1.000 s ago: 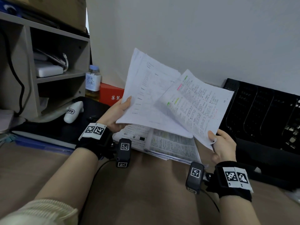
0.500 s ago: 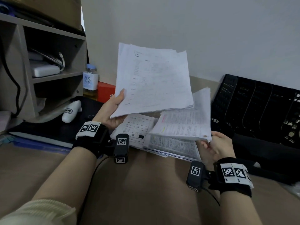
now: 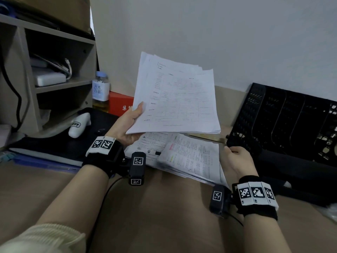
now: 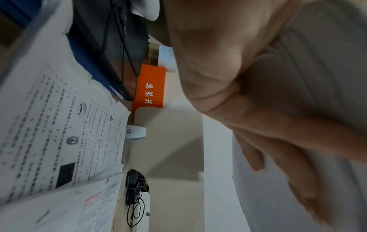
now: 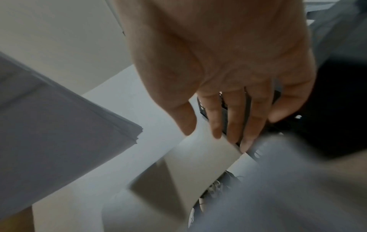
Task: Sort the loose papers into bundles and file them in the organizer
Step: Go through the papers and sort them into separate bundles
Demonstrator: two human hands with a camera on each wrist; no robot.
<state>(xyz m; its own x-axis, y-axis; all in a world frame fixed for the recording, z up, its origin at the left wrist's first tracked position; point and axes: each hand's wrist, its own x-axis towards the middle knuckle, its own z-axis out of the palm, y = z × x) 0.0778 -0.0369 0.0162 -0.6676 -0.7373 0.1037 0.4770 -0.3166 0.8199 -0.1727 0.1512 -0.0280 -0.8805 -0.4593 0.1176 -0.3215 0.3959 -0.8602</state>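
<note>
Above your left hand (image 3: 127, 125) the held bundle (image 3: 175, 99) stands fanned and tilted, thumb on the front face, fingers curled behind its lower left corner. Your right hand (image 3: 237, 161) has fingers straight and slightly apart, holding nothing, resting at the right edge of the loose papers (image 3: 191, 157) on the desk (image 3: 164, 216). Judgement: the sheets are light, limp and slick against each other; a one-corner pinch lets the far edge droop and the top edges stay uneven, so support the bundle along its bottom edge and square it before filing. The desk pile looks splayed; take it at an edge with fingers slid under, not from the top sheet. Just beyond your right fingertips the black organizer (image 3: 284, 121) leans back, slots open toward you. Past your left hand stand a bottle (image 3: 100, 88), a red box (image 3: 120, 104) and a white device (image 3: 79, 125) on a dark pad; none blocks the way to the slots.
</note>
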